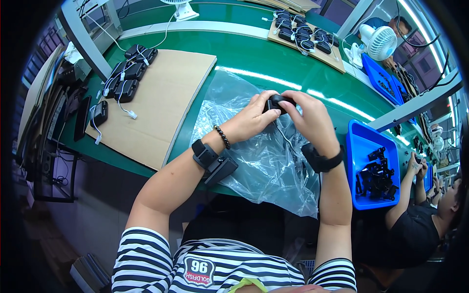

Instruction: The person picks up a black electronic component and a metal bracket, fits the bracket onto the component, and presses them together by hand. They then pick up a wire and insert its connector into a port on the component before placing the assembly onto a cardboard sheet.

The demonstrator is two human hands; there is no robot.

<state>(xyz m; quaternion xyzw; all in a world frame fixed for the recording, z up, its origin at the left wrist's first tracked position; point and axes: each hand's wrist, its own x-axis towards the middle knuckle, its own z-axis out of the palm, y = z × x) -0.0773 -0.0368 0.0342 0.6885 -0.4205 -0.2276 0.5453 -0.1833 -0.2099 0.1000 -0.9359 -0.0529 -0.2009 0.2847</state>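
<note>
At the left, a lone black unit point(99, 112) with a white lead and a cluster of black units point(127, 91) rest on a cardboard sheet point(178, 93) on the green table point(205, 41); they look assembled, so I would judge these pieces done, at least for this stage; much of the sheet's right part is bare. Right of it, a clear plastic sheet point(254, 168) lies crumpled under the forearms; above its upper part, the left hand point(254, 117) has its thumb and fingers clamped on the side of a black piece point(276, 101); a thin cable point(284, 136) hangs below it; this one seems unfinished, being in both hands and apart from the others. The right hand point(310, 115) has thumb and fingers closed on the piece's right side; the exact contact is partly hidden. Beyond, a board point(336, 62) carries more black units point(303, 36) with white leads, seemingly at a similar stage; at the right, a blue bin point(350, 171) holds a heap of loose black parts point(378, 178), which suggests more remains; how many, I cannot tell.
</note>
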